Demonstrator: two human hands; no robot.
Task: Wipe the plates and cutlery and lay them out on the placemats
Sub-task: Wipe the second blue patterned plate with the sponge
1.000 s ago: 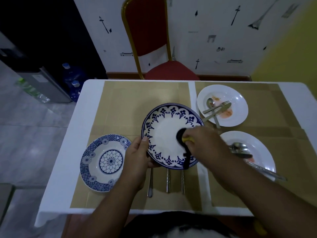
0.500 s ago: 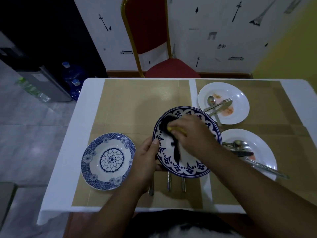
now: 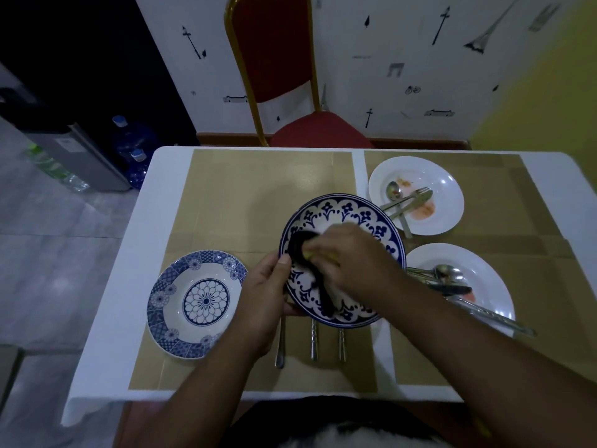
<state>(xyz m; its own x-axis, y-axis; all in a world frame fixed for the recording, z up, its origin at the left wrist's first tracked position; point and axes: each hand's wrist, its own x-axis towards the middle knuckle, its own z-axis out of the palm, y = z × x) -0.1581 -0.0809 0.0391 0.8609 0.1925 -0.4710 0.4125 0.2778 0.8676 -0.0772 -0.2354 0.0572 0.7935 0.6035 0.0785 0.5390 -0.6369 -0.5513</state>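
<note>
Blue-patterned plate (image 3: pixel 349 210) held over the near half of the left placemat (image 3: pixel 239 195), above three cutlery handles (image 3: pixel 314 341); left hand (image 3: pixel 263 299) grips its left rim, right hand (image 3: pixel 355 257) clutches a dark cloth (image 3: pixel 302 248) pressed on its left inner face.

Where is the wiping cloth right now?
In the head view, the dark cloth is at centre, gripped by the right hand on the left side of the blue-bordered plate, whose left rim the left hand holds.

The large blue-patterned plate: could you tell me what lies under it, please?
Three cutlery handles show below its near edge, on the placemat; the plate covers their other ends.
</note>
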